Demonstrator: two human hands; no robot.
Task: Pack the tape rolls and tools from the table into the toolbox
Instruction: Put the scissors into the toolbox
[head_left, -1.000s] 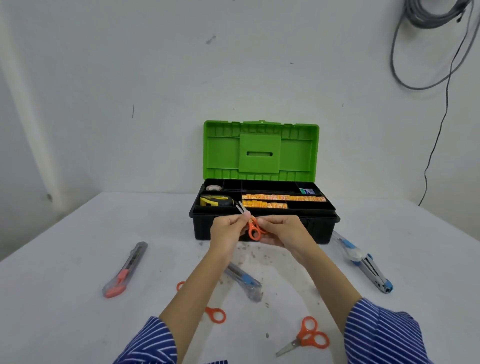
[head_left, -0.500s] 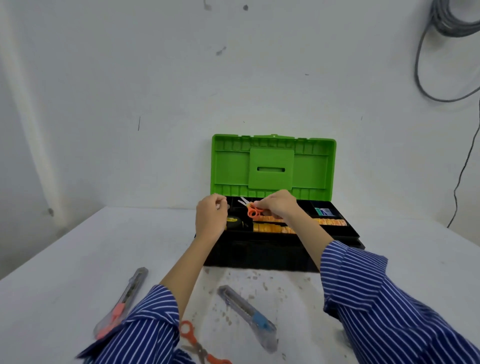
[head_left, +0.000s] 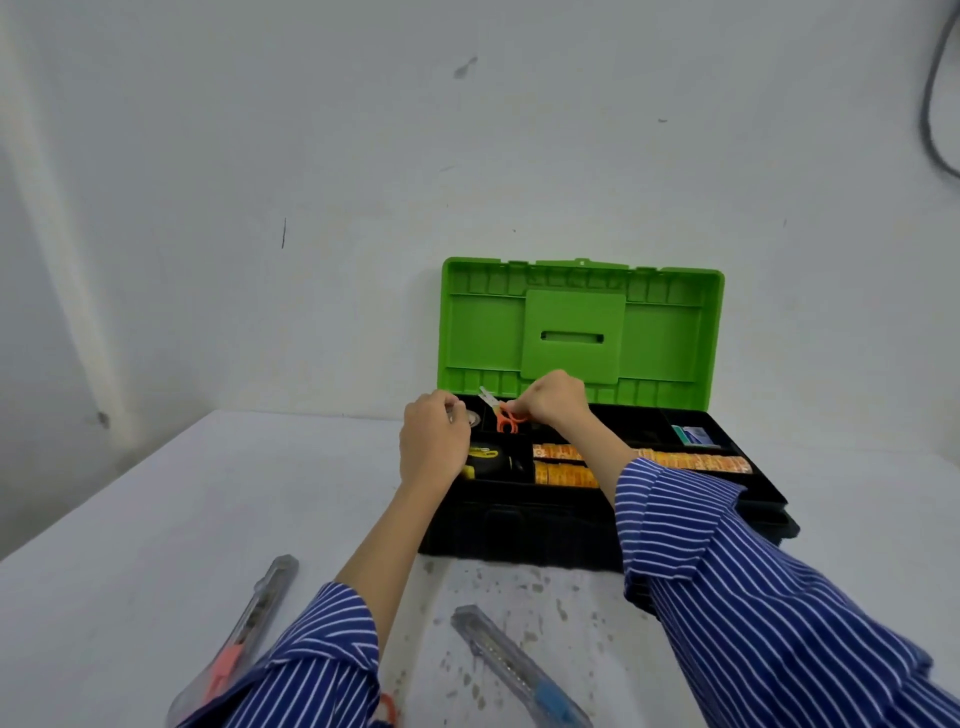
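While above the toolbox (head_left: 519, 525) tray — right hand (head_left: 553, 397) pinching orange scissors (head_left: 505, 418), left hand (head_left: 434, 441) curled, grip unclear.

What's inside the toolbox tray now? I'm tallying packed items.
Toolbox tray: orange scissors held by right hand, tape measure, orange tape rolls, clear tape. Arms hide some.

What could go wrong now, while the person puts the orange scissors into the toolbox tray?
1. The right hand pinches the orange scissors by a handle only, blades tilted up; they may slip or land askew in the toolbox.
2. The left sleeve lies over the red utility knife and might drag it along the table.
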